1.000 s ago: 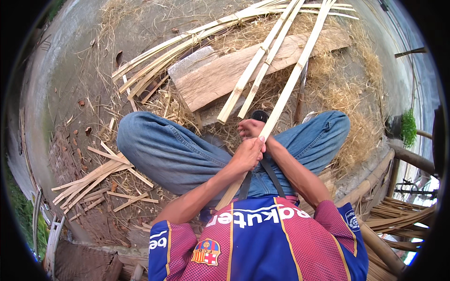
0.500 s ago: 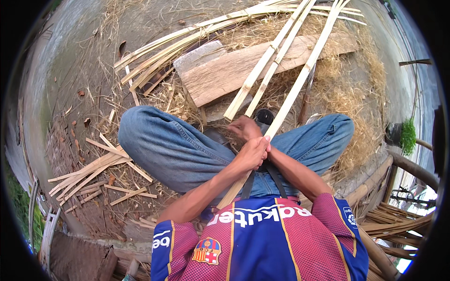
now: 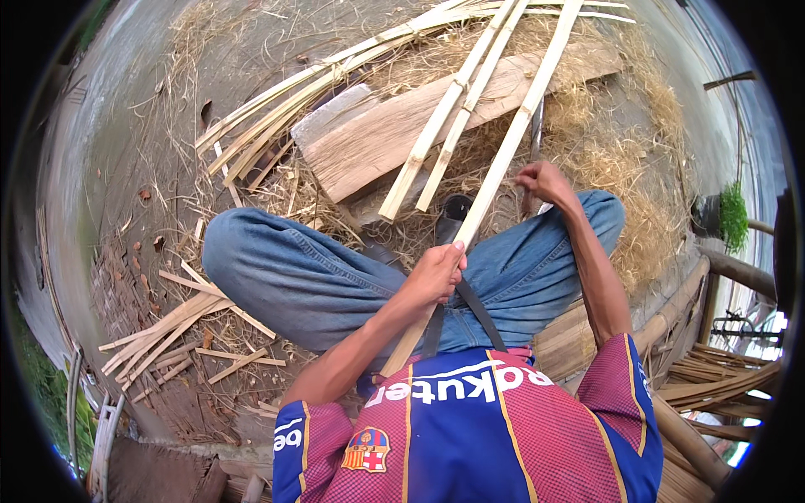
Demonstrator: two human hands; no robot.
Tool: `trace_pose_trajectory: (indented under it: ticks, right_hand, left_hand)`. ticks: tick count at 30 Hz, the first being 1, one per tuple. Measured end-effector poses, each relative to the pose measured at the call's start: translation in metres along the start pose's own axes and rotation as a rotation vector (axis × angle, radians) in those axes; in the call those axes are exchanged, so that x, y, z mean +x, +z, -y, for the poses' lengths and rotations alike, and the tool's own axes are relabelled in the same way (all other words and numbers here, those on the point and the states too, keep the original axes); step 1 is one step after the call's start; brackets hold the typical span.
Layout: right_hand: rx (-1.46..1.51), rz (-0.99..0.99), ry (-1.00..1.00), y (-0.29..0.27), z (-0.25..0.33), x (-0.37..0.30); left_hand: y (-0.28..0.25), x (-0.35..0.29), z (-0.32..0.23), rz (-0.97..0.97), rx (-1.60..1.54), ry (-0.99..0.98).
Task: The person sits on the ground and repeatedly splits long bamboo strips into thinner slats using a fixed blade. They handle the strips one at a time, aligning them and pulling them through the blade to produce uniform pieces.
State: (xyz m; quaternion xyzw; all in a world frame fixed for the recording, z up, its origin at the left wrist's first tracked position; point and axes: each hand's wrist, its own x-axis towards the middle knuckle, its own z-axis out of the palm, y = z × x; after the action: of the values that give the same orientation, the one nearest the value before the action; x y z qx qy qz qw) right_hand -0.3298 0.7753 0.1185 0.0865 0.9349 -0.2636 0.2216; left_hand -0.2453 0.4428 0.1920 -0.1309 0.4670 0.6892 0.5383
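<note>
While my left hand [image 3: 436,272] grips the strip [image 3: 503,159] mid-frame, right hand [image 3: 543,180] pinches a blade [image 3: 533,138]; a slip risks cutting me.

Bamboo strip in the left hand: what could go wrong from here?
1. The left hand alone grips the long bamboo strip; its far end may swing into the loose strips on the wooden plank.
2. The right hand holds a dark blade-like tool near the knee; a slip could cut.
</note>
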Motion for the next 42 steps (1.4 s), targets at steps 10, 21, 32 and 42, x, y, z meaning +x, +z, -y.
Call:
trace_pose_trajectory:
  ticks: [10, 21, 32, 42]
  right_hand:
    - [-0.513, -0.294, 0.081, 0.017, -0.005, -0.001]
    - [-0.394, -0.115, -0.018, 0.062, 0.016, 0.033]
    - [1.023, -0.841, 0.047, -0.009, -0.009, 0.029]
    - [1.232, -0.904, 0.397, 0.025, -0.026, 0.051]
  left_hand:
    - [-0.026, -0.044, -0.118, 0.01, 0.167, -0.026]
    - [-0.054, -0.032, -0.152, -0.058, 0.234, -0.06]
    - [-0.053, -0.034, -0.148, -0.076, 0.258, -0.027]
    - [-0.053, -0.035, -0.145, -0.083, 0.258, 0.006]
